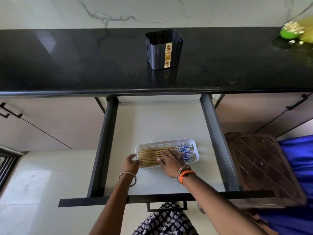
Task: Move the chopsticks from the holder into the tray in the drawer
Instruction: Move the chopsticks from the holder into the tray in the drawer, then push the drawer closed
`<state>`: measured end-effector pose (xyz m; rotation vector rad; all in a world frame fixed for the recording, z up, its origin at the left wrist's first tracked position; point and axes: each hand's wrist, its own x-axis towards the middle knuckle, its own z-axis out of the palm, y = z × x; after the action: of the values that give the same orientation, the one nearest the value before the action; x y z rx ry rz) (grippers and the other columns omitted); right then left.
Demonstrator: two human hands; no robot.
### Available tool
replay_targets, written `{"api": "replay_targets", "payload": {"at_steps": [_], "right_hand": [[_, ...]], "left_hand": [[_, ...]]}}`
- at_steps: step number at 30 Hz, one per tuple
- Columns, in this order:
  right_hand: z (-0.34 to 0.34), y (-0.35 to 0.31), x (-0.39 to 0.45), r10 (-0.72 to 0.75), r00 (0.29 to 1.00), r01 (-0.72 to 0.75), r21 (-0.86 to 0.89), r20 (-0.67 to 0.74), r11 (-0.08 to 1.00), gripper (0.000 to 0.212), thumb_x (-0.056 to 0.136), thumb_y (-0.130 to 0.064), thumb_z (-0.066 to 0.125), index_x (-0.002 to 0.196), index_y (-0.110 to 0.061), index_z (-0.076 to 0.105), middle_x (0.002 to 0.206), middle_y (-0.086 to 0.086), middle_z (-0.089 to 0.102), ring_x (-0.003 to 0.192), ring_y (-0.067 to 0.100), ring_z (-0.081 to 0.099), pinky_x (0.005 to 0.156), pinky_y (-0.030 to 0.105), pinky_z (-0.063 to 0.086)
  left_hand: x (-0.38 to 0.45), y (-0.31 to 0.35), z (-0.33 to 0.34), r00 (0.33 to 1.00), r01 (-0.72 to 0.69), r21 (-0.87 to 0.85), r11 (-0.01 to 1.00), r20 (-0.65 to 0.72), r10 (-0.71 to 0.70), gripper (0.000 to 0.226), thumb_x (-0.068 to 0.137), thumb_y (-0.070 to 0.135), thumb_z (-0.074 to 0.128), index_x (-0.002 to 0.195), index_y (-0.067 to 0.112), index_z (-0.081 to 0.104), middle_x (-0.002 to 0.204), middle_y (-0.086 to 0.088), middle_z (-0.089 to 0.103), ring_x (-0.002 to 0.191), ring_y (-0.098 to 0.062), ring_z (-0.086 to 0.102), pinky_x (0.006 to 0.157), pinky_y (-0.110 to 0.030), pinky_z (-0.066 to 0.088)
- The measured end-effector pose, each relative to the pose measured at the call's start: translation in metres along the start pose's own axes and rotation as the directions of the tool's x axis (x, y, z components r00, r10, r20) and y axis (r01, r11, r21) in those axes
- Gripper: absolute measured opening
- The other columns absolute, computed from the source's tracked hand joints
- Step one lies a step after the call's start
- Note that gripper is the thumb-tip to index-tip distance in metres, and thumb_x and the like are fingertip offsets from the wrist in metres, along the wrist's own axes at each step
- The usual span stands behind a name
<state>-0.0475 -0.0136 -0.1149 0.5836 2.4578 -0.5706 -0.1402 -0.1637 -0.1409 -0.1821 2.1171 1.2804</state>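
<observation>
A dark blue ribbed holder (164,50) stands on the black countertop with no chopsticks showing above its rim. Below it the drawer (157,122) is pulled out. A white plastic tray (194,150) lies on the drawer floor. Several chopsticks (149,156) lie flat in it, bamboo-coloured with blue and white patterned ends pointing right. My left hand (131,164) grips the tray's left end. My right hand (170,161) rests flat, fingers spread, on top of the chopsticks in the middle of the tray.
A green bowl (290,32) of pale food sits at the counter's far right. A dark wooden stool (264,165) stands right of the drawer, with blue cloth (299,160) beside it. Closed cabinet doors with black handles flank the drawer. The drawer's front panel (94,200) runs under my forearms.
</observation>
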Motion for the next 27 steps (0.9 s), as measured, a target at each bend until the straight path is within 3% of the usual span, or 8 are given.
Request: {"api": "replay_targets", "payload": {"at_steps": [2, 5, 11, 14, 18, 22, 25, 27], "right_hand": [[-0.002, 0.006, -0.010, -0.044, 0.994, 0.044, -0.006, -0.099, 0.999, 0.055, 0.100, -0.046, 0.025, 0.148, -0.020, 0.031, 0.157, 0.008, 0.028, 0.145, 0.029, 0.026, 0.119, 0.047, 0.019], [-0.006, 0.028, -0.030, -0.119, 0.972, 0.114, -0.038, -0.201, 0.993, 0.029, 0.093, -0.022, 0.040, 0.106, -0.014, 0.064, 0.110, 0.009, 0.068, 0.104, 0.029, 0.066, 0.084, 0.035, 0.052], [-0.005, 0.050, -0.043, -0.078, 0.958, 0.056, -0.087, -0.277, 0.995, 0.053, 0.090, 0.006, 0.039, 0.127, -0.023, 0.062, 0.119, 0.007, 0.068, 0.104, 0.026, 0.067, 0.083, 0.034, 0.052], [-0.006, 0.045, -0.048, -0.079, 0.965, 0.067, -0.053, -0.250, 0.996, 0.040, 0.093, -0.001, 0.040, 0.119, -0.017, 0.066, 0.112, 0.010, 0.070, 0.099, 0.029, 0.067, 0.073, 0.032, 0.050], [-0.015, 0.030, -0.085, -0.228, 0.938, 0.251, 0.059, -0.259, 0.966, 0.026, 0.095, -0.033, 0.053, 0.112, -0.022, 0.068, 0.113, 0.000, 0.071, 0.107, 0.020, 0.065, 0.074, 0.026, 0.047], [-0.015, 0.020, -0.131, -0.343, 0.934, 0.352, 0.095, -0.096, 0.931, 0.032, 0.081, -0.049, 0.065, 0.111, -0.039, 0.070, 0.105, -0.009, 0.075, 0.093, 0.012, 0.068, 0.061, 0.021, 0.044], [-0.021, 0.007, -0.136, -0.436, 0.886, 0.423, -0.108, -0.157, 0.899, 0.024, 0.080, -0.034, 0.066, 0.102, -0.033, 0.075, 0.087, -0.003, 0.076, 0.075, 0.017, 0.068, 0.047, 0.021, 0.029], [-0.021, -0.002, -0.133, -0.513, 0.840, 0.464, -0.259, -0.173, 0.847, 0.025, 0.078, -0.026, 0.062, 0.099, -0.027, 0.076, 0.082, 0.002, 0.074, 0.073, 0.022, 0.066, 0.050, 0.024, 0.029]], "left_hand": [[0.000, 0.002, -0.001, 0.997, -0.075, 0.079, 0.994, -0.020, 0.077, 0.040, 0.085, -0.004, 0.052, 0.124, -0.002, 0.049, 0.102, -0.028, 0.066, 0.097, -0.037, 0.063, 0.093, -0.045, 0.049], [-0.002, 0.006, -0.006, 0.988, -0.149, 0.146, 0.978, -0.022, 0.154, 0.042, 0.088, -0.001, 0.051, 0.129, -0.003, 0.045, 0.105, -0.028, 0.066, 0.100, -0.035, 0.062, 0.093, -0.040, 0.046], [-0.013, 0.005, -0.007, 0.994, -0.090, 0.189, 0.978, -0.040, 0.099, 0.039, 0.085, -0.003, 0.054, 0.124, -0.005, 0.049, 0.110, -0.032, 0.063, 0.089, -0.029, 0.061, 0.082, -0.031, 0.046], [-0.023, 0.009, -0.012, 0.995, -0.091, 0.280, 0.956, -0.020, 0.100, 0.046, 0.087, 0.004, 0.055, 0.131, -0.003, 0.042, 0.130, -0.028, 0.052, 0.112, -0.032, 0.055, 0.100, -0.040, 0.041], [-0.063, 0.037, -0.025, 0.886, -0.455, 0.502, 0.735, 0.175, 0.429, 0.052, 0.087, 0.022, 0.058, 0.135, 0.010, 0.041, 0.134, -0.015, 0.053, 0.120, -0.029, 0.052, 0.103, -0.038, 0.042], [-0.115, 0.044, -0.027, 0.672, -0.639, 0.524, 0.563, 0.736, 0.078, 0.047, 0.076, 0.031, 0.071, 0.120, 0.018, 0.059, 0.119, -0.003, 0.066, 0.103, -0.014, 0.062, 0.092, -0.023, 0.048], [-0.129, 0.039, -0.023, 0.650, -0.737, 0.604, 0.303, 0.757, 0.070, 0.040, 0.076, 0.026, 0.070, 0.114, 0.020, 0.063, 0.106, -0.005, 0.071, 0.092, -0.021, 0.064, 0.080, -0.028, 0.050], [-0.128, 0.034, -0.023, 0.660, -0.745, 0.617, 0.253, 0.736, 0.148, 0.034, 0.078, 0.020, 0.065, 0.112, 0.019, 0.064, 0.102, -0.008, 0.072, 0.091, -0.025, 0.064, 0.078, -0.032, 0.051]]}}
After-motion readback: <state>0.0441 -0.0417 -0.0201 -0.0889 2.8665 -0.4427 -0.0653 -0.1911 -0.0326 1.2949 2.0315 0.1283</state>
